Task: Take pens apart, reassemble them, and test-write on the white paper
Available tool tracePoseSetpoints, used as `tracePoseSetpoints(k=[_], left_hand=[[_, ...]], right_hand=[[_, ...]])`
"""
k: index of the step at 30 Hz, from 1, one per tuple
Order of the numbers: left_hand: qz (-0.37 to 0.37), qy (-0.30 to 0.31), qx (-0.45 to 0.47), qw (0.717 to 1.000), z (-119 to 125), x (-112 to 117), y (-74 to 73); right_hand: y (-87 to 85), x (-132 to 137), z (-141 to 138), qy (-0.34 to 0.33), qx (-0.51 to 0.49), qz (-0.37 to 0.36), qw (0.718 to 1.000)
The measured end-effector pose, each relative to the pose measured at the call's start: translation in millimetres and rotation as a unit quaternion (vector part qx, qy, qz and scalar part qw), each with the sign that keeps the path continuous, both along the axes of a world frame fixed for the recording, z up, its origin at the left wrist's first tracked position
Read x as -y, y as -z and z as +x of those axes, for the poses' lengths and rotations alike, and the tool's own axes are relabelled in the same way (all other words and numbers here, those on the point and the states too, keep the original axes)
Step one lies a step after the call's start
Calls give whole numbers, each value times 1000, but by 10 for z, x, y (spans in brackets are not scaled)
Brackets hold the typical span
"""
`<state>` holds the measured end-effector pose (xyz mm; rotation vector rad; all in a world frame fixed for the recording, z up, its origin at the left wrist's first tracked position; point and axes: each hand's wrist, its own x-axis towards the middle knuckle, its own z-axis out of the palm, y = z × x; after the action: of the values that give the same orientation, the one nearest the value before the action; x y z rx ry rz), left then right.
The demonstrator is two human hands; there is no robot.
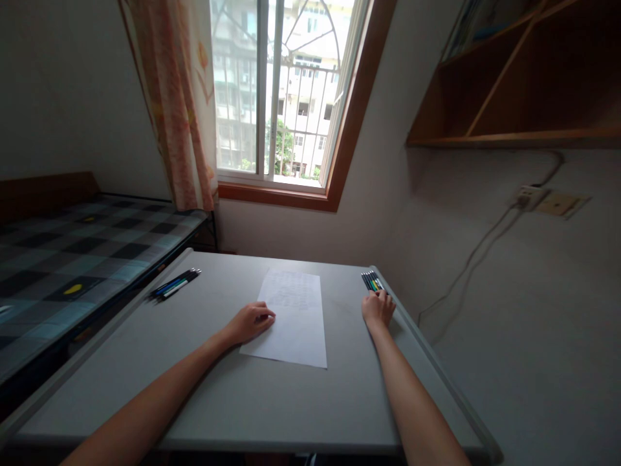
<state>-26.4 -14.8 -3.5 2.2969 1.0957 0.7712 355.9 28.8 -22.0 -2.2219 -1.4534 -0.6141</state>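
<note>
A white sheet of paper (pixel 294 317) with faint printed lines lies in the middle of a grey table (pixel 233 395). My left hand (pixel 252 321) rests on the sheet's left edge, fingers curled loosely under, nothing visible in them. My right hand (pixel 378 307) lies at the table's right edge, its fingers closed over the near ends of a bundle of several pens (pixel 371 281) with green and yellow among them. A second bundle of dark pens (pixel 175 283) lies near the table's far left corner, away from both hands.
A bed with a checked cover (pixel 72 252) stands close along the table's left side. A window (pixel 286 97) with a patterned curtain (pixel 179 110) is behind the table. On the right wall are a wooden shelf (pixel 514 84) and a socket with cables (pixel 531 194).
</note>
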Motion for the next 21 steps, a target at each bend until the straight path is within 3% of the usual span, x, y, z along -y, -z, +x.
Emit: tracePoseSetpoints(k=[16, 21], left_hand=[[5, -2, 1, 1000, 10, -3, 9], [39, -13, 13, 999, 0, -6, 1]], right_hand=[[-93, 40, -56, 15, -32, -37, 999], [-70, 19, -26, -17, -29, -5, 999]])
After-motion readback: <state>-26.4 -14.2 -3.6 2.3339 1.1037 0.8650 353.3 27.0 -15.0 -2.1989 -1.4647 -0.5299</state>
